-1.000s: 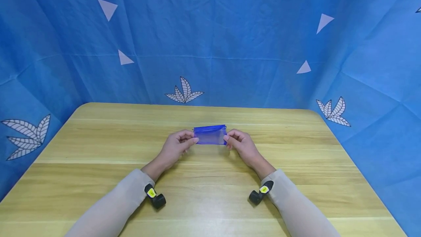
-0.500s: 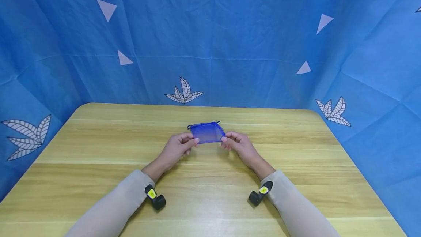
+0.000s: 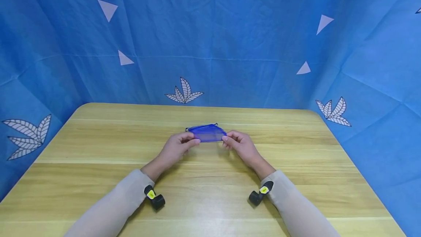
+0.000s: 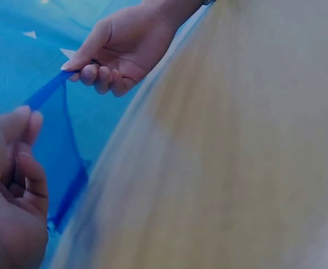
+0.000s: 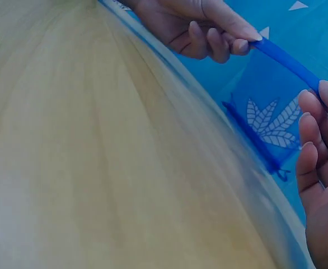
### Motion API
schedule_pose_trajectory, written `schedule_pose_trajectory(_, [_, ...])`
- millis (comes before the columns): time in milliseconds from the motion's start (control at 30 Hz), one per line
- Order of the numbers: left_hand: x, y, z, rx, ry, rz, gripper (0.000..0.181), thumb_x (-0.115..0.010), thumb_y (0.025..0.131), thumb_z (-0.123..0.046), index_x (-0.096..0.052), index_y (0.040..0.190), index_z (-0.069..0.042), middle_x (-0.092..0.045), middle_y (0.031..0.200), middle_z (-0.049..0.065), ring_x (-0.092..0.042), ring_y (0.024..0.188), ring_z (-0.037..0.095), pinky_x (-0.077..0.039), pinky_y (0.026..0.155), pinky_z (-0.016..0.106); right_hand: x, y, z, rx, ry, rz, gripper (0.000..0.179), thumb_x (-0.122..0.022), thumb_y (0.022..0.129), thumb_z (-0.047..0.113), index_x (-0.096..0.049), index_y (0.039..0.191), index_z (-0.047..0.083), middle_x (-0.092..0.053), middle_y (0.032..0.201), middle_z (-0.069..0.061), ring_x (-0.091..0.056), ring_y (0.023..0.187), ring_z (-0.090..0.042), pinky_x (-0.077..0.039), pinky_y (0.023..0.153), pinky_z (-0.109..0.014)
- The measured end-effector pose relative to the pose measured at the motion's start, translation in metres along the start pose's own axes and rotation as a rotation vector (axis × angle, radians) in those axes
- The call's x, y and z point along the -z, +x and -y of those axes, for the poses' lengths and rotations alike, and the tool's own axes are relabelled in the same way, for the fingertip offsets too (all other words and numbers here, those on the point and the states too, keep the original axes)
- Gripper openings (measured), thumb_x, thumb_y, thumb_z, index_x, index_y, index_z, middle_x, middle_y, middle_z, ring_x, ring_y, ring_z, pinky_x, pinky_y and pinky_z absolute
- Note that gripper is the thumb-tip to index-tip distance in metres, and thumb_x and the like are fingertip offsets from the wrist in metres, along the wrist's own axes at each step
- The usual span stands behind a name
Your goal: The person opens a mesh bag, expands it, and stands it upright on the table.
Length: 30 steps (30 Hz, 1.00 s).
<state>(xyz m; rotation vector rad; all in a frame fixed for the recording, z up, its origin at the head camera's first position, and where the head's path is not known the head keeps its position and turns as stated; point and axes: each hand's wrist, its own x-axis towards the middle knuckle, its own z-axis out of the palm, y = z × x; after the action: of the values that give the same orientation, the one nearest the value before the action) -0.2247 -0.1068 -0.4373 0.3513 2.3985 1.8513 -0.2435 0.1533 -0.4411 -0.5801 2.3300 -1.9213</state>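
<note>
- Left hand (image 3: 177, 145): the forearm slants in from the lower left and the wrist turns inward; the thumb lies on top, pointing toward the right hand; thumb and forefinger pinch the near left corner of the pouch; the other fingers (image 4: 34, 176) curl loosely below, clear of the fabric.
- Right hand (image 3: 241, 147): nearly a mirror of the left; the forearm comes in from the lower right, the thumb uppermost and pointing inward; thumb and forefinger pinch the near right corner; in its wrist view the remaining fingers are bent side by side, facing the palm.
- Blue sheer drawstring pouch (image 3: 208, 135): stretched between the two hands, over the middle of the counter toward its far side; the pinched edge runs taut from hand to hand; the gathered edge lies away from the person, a small cord loop (image 3: 216, 124) at its far right corner and another at its far left; whether that edge touches the counter I cannot tell.
- Counter (image 3: 204, 196): pale wood grain, rounded far corners; both forearms extend over it.
- Sleeves: left sleeve (image 3: 108, 202) and right sleeve (image 3: 299, 204) are light beige, reaching the wrists; a black wrist camera with a yellow label (image 3: 158, 202) sits at the left cuff; a matching camera (image 3: 255, 197) sits at the right.
- Blue curtain (image 3: 210, 28): behind the counter and along its sides, printed with white leaves and pale triangles; in the right wrist view a leaf print shows through the pouch.
</note>
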Motion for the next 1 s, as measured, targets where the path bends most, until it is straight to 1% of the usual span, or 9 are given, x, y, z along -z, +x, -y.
schedule_pose_trajectory(100, [0.003, -0.001, -0.007, -0.018, 0.102, -0.041, 0.019, -0.068, 0.093, -0.032, -0.073, 0.098, -0.014, -0.063, 0.086, 0.005, -0.049, 0.067, 0.017, -0.043, 0.056, 0.026, 0.001, 0.0, 0.005, 0.019, -0.003, -0.016, 0.025, -0.06, 0.098, 0.013, -0.064, 0.096, -0.012, -0.066, 0.077, -0.013, -0.058, 0.07, -0.026, -0.049, 0.066, -0.031])
schedule_pose_trajectory(200, [0.005, -0.002, -0.015, -0.027, 0.146, -0.076, 0.019, -0.067, 0.094, -0.033, -0.074, 0.098, -0.016, -0.066, 0.09, 0.009, -0.05, 0.069, 0.019, -0.042, 0.057, 0.027, 0.003, 0.0, 0.01, 0.038, 0.005, -0.031, 0.021, -0.06, 0.098, 0.009, -0.065, 0.096, -0.011, -0.065, 0.076, -0.011, -0.056, 0.07, -0.026, -0.049, 0.067, -0.033])
schedule_pose_trajectory(300, [0.006, -0.003, -0.022, -0.047, 0.169, -0.117, 0.019, -0.068, 0.093, -0.033, -0.074, 0.099, -0.016, -0.067, 0.09, 0.007, -0.052, 0.07, 0.019, -0.043, 0.057, 0.027, 0.004, 0.0, 0.016, 0.071, 0.016, -0.039, 0.015, -0.059, 0.097, 0.003, -0.065, 0.096, -0.011, -0.064, 0.077, -0.012, -0.055, 0.073, -0.034, -0.05, 0.067, -0.035])
schedule_pose_trajectory(400, [0.006, -0.005, -0.028, -0.091, 0.183, -0.17, 0.021, -0.07, 0.091, -0.033, -0.074, 0.1, -0.014, -0.067, 0.087, 0.002, -0.055, 0.074, 0.018, -0.045, 0.058, 0.028, 0.003, 0.0, 0.021, 0.11, 0.026, -0.057, 0.011, -0.059, 0.096, -0.002, -0.065, 0.096, -0.01, -0.062, 0.077, -0.011, -0.053, 0.072, -0.035, -0.049, 0.065, -0.031])
schedule_pose_trajectory(600, [0.007, -0.008, -0.039, -0.182, 0.162, -0.238, 0.017, -0.072, 0.091, -0.028, -0.073, 0.096, -0.012, -0.066, 0.082, -0.001, -0.058, 0.074, 0.018, -0.048, 0.059, 0.028, -0.003, -0.001, 0.031, 0.162, 0.062, -0.12, 0.007, -0.061, 0.094, -0.003, -0.065, 0.094, -0.009, -0.056, 0.075, -0.005, -0.049, 0.066, -0.019, -0.042, 0.057, -0.023])
schedule_pose_trajectory(700, [0.008, -0.01, -0.043, -0.203, 0.141, -0.26, 0.015, -0.072, 0.091, -0.028, -0.072, 0.094, -0.013, -0.066, 0.081, -0.001, -0.058, 0.074, 0.017, -0.048, 0.06, 0.027, -0.006, -0.002, 0.035, 0.227, 0.107, -0.143, 0.006, -0.061, 0.093, -0.005, -0.064, 0.093, -0.01, -0.056, 0.084, -0.004, -0.051, 0.073, -0.016, -0.044, 0.059, -0.024])
schedule_pose_trajectory(833, [0.008, -0.011, -0.047, -0.244, 0.136, -0.287, 0.014, -0.073, 0.09, -0.027, -0.072, 0.092, -0.013, -0.061, 0.081, 0.001, -0.054, 0.069, 0.019, -0.045, 0.056, 0.025, -0.009, -0.002, 0.039, 0.311, 0.155, -0.164, 0.003, -0.061, 0.091, -0.009, -0.063, 0.091, -0.011, -0.056, 0.1, -0.007, -0.054, 0.093, -0.017, -0.048, 0.066, -0.022])
schedule_pose_trajectory(933, [0.007, -0.011, -0.048, -0.284, 0.14, -0.305, 0.014, -0.074, 0.089, -0.025, -0.072, 0.091, -0.011, -0.058, 0.088, 0.003, -0.05, 0.069, 0.019, -0.046, 0.057, 0.025, -0.011, -0.003, 0.042, 0.322, 0.158, -0.181, 0.003, -0.063, 0.09, -0.008, -0.064, 0.09, -0.01, -0.057, 0.109, -0.013, -0.055, 0.103, -0.02, -0.049, 0.069, -0.021])
schedule_pose_trajectory(1000, [0.007, -0.011, -0.049, -0.31, 0.142, -0.318, 0.013, -0.076, 0.088, -0.023, -0.072, 0.09, -0.01, -0.057, 0.095, 0.003, -0.051, 0.074, 0.018, -0.048, 0.061, 0.025, -0.011, -0.003, 0.043, 0.317, 0.152, -0.186, 0.006, -0.063, 0.091, -0.005, -0.064, 0.092, -0.01, -0.057, 0.113, -0.017, -0.056, 0.103, -0.02, -0.05, 0.07, -0.022])
